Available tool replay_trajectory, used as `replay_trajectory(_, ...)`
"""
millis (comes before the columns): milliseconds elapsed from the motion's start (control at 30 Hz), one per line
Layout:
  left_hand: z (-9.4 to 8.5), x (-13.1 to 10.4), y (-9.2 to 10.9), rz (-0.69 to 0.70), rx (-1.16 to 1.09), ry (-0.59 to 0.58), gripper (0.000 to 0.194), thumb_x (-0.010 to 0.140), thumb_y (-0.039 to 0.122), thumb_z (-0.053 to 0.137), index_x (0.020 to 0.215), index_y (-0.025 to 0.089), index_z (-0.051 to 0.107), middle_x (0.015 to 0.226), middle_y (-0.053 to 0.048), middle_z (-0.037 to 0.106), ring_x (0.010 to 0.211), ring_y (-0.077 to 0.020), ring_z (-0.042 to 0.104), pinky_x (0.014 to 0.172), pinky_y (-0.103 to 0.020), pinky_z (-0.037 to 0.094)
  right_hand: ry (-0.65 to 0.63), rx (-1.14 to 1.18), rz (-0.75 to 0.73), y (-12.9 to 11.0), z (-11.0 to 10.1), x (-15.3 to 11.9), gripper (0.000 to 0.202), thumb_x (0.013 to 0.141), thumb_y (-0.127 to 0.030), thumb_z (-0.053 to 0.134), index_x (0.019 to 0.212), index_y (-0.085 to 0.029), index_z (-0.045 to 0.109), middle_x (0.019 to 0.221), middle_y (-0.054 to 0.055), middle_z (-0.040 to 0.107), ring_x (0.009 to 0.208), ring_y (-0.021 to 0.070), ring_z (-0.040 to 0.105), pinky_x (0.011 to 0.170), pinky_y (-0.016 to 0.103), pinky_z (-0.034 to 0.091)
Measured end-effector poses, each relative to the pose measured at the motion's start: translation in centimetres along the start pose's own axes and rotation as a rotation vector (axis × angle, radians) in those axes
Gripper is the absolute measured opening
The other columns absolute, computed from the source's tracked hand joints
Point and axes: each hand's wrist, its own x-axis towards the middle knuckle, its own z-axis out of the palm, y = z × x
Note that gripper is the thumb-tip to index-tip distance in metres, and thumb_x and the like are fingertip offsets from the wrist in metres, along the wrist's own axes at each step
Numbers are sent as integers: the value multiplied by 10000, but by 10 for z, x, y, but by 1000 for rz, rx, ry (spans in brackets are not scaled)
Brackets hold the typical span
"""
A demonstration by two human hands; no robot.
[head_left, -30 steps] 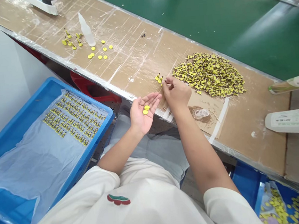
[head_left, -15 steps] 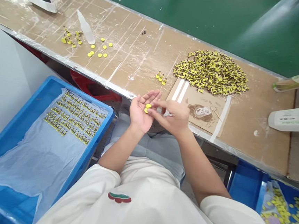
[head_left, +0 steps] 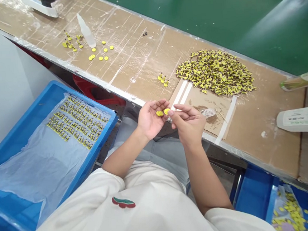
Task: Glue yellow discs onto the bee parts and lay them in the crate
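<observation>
My left hand (head_left: 149,121) is turned palm up and slightly cupped. Small yellow discs (head_left: 159,113) rest on it near the fingers. Between thumb and fingertips, my right hand (head_left: 189,125) pinches another yellow disc (head_left: 167,111), close beside the left fingers. Beyond the hands, a few small figures on yellow bases (head_left: 163,80) stand on the cardboard-covered table (head_left: 128,64). Farther right lies a large heap of small yellow and brown figures (head_left: 215,72). At the left, several loose yellow discs (head_left: 105,50) lie near a white nozzle bottle (head_left: 86,31).
A blue tray (head_left: 55,84) at my left holds rows of figures on a white sheet. Beside my right hand, a clear small container (head_left: 208,113) sits on a stained cardboard piece. Bottles (head_left: 302,119) lie at the right. A blue bin (head_left: 253,189) below contains yellow discs.
My right hand has moved slightly right, now with a yellow disc lifted at its fingertips. My left hand has shifted a little right, its fingers curling more. The view has shifted slightly.
</observation>
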Motion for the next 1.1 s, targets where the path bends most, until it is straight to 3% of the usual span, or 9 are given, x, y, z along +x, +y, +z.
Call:
replay_trajectory(100, 1, 0, -4, -80, 44, -107, 198, 799, 239, 581, 913, 138, 707, 757, -23, 666, 586, -57, 537, 539, -195, 403, 65, 134, 120, -2, -5, -1, 355, 639, -346, 835, 904, -194, 654, 648, -26, 693, 372, 48, 454, 354, 186, 351)
replay_trajectory(200, 4, -5, -11, -87, 114, -208, 219, 781, 239, 667, 971, 143, 720, 706, 0, 610, 569, -37, 484, 510, -174, 372, 101, 199, 169, -4, -9, -1, 395, 617, -352, 845, 910, -195, 632, 641, -39, 677, 378, 31, 423, 363, 172, 325)
replay_trajectory(400, 6, -8, -23, -25, 236, -190, 275, 668, 235, 808, 929, 181, 738, 759, -4, 661, 555, -29, 460, 507, -175, 383, 143, 176, 191, -10, -11, -11, 446, 620, -416, 836, 937, -207, 601, 547, -75, 612, 338, 42, 393, 343, 181, 311)
replay_trajectory(500, 6, -6, -24, 12, 206, -149, 249, 679, 272, 806, 905, 199, 732, 841, -15, 685, 603, -38, 516, 516, -166, 411, 131, 49, 111, -20, -13, -20, 362, 737, -439, 752, 980, -214, 605, 605, -43, 663, 355, 74, 468, 353, 200, 362)
replay_trajectory(633, 7, -2, -19, 49, 108, -95, 156, 747, 233, 752, 897, 208, 717, 883, -12, 670, 701, -40, 582, 544, -124, 442, 231, -279, -161, -45, -37, -19, 230, 801, -395, 702, 935, -210, 679, 733, 15, 710, 475, 113, 573, 440, 245, 454)
replay_trajectory(733, 6, 1, -15, 47, 78, -69, 120, 779, 183, 713, 898, 202, 713, 911, -14, 673, 714, -29, 605, 569, -96, 471, 299, -575, -318, -58, -74, 12, 229, 772, -374, 733, 940, -218, 722, 768, 25, 708, 606, 147, 619, 533, 276, 491)
replay_trajectory(867, 3, 4, -16, 59, 120, -73, 126, 795, 167, 693, 917, 185, 720, 957, -23, 693, 754, -33, 647, 666, -90, 518, 145, -863, -331, -49, -120, 82, 236, 733, -369, 758, 918, -223, 737, 827, 21, 720, 627, 139, 603, 622, 295, 496)
replay_trajectory(967, 4, 4, -18, 83, 186, -50, 142, 800, 160, 684, 933, 186, 725, 997, -28, 707, 797, -46, 672, 744, -110, 533, -31, -1024, -321, -28, -138, 122, 255, 668, -355, 805, 880, -225, 751, 781, 8, 716, 633, 137, 599, 667, 299, 483)
replay_trajectory(1100, 7, 4, -17, 109, 224, -33, 188, 794, 122, 677, 965, 184, 728, 1034, -38, 720, 836, -62, 687, 807, -136, 536, -180, -1059, -309, -5, -147, 145, 281, 656, -361, 809, 891, -216, 755, 741, 4, 703, 650, 140, 608, 657, 285, 464)
